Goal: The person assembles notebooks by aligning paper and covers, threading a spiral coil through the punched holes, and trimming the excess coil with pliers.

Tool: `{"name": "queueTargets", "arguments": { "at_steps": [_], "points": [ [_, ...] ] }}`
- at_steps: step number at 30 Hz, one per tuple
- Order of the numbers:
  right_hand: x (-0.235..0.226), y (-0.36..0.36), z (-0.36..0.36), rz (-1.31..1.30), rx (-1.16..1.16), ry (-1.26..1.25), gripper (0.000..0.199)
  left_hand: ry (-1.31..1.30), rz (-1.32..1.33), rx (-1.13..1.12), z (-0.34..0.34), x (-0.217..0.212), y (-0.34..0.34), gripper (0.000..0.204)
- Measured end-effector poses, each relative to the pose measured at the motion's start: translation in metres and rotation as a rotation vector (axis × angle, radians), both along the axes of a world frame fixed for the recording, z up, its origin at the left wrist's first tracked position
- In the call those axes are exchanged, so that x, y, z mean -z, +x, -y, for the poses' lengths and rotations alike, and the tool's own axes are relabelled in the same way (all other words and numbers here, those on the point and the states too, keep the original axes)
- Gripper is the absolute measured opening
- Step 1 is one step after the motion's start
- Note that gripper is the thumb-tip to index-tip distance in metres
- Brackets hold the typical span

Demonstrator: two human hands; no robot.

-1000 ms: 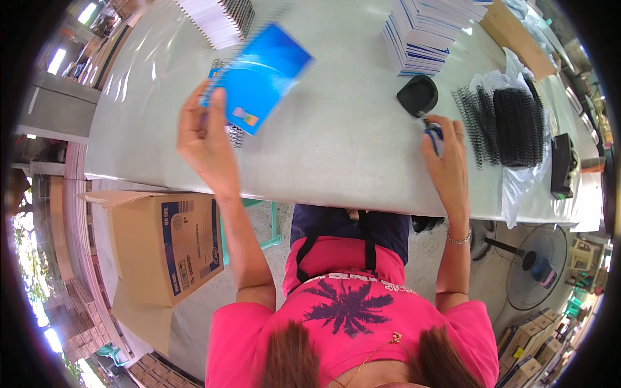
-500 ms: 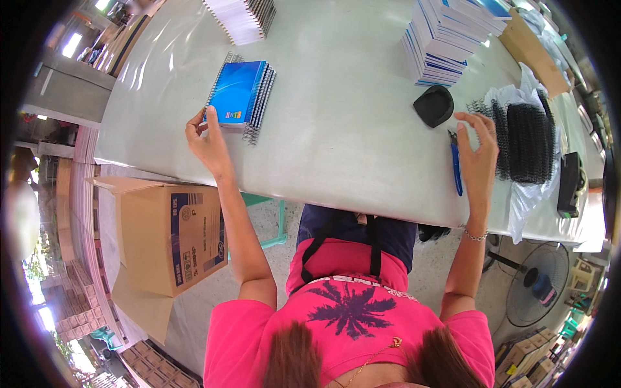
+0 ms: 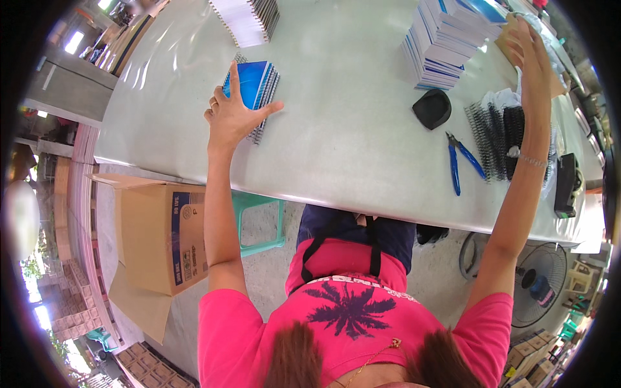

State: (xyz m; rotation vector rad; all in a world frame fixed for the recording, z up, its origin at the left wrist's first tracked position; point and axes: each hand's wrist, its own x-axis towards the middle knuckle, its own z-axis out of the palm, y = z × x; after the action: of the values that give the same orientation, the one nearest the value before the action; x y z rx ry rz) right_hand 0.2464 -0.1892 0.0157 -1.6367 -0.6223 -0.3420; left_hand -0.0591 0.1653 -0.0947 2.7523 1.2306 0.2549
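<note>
On the table's left side lies a small stack of blue-covered spiral notebooks (image 3: 255,77), loose wire coils poking out at its edges. My left hand (image 3: 234,119) is over its near left part, thumb and fingers spread; whether it touches the covers I cannot tell. My right hand (image 3: 529,58) reaches to the far right, its fingers stretched out and apart beside a tall stack of unbound blue-and-white books (image 3: 430,55). Below that forearm lie black wire binding coils (image 3: 486,145), partly covered by it. Blue-handled cutting pliers (image 3: 455,171) rest with their handles apart, near a black rounded pad (image 3: 433,108).
Another spiral-bound stack (image 3: 242,22) stands at the far left. A black device (image 3: 569,184) sits at the table's right edge. Below the table are an open cardboard box (image 3: 145,226), a green stool (image 3: 265,242) and a fan (image 3: 537,284).
My left hand has moved from the stack's near left corner up over it, spreading its fingers. My right hand has gone from beside the pliers far to the upper right.
</note>
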Motion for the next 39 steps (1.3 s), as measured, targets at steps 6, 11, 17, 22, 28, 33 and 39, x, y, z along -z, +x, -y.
{"name": "queueTargets", "arguments": {
  "at_steps": [6, 11, 17, 22, 28, 33, 39],
  "points": [
    [-0.016, 0.066, 0.003, -0.241, -0.050, -0.060, 0.056, -0.004, 0.068, 0.049, -0.009, 0.004, -0.001, 0.129],
    [-0.004, 0.092, 0.023, 0.499, 0.174, -0.854, 0.062, -0.029, 0.119, 0.085, -0.009, 0.013, 0.007, 0.124],
    [-0.020, 0.077, -0.032, -0.064, 0.052, -0.451, 0.034, 0.201, 0.283, 0.032, 0.014, -0.002, 0.000, 0.112],
    [-0.027, 0.063, -0.023, 0.401, 0.385, -0.245, 0.028, 0.110, 0.681, 0.324, 0.071, -0.054, 0.046, 0.089],
    [-0.025, -0.085, -0.047, 0.442, -0.132, -0.228, 0.024, 0.430, 0.851, 0.682, 0.131, -0.113, 0.062, 0.052],
    [-0.001, -0.152, -0.031, 0.266, -0.385, -0.283, 0.018, 0.324, 0.432, 0.810, 0.156, -0.110, 0.051, 0.035],
    [0.048, -0.067, 0.099, 0.353, 0.682, -0.626, 0.020, 0.221, 0.431, 0.824, 0.152, -0.068, 0.055, 0.022]
  ]
}}
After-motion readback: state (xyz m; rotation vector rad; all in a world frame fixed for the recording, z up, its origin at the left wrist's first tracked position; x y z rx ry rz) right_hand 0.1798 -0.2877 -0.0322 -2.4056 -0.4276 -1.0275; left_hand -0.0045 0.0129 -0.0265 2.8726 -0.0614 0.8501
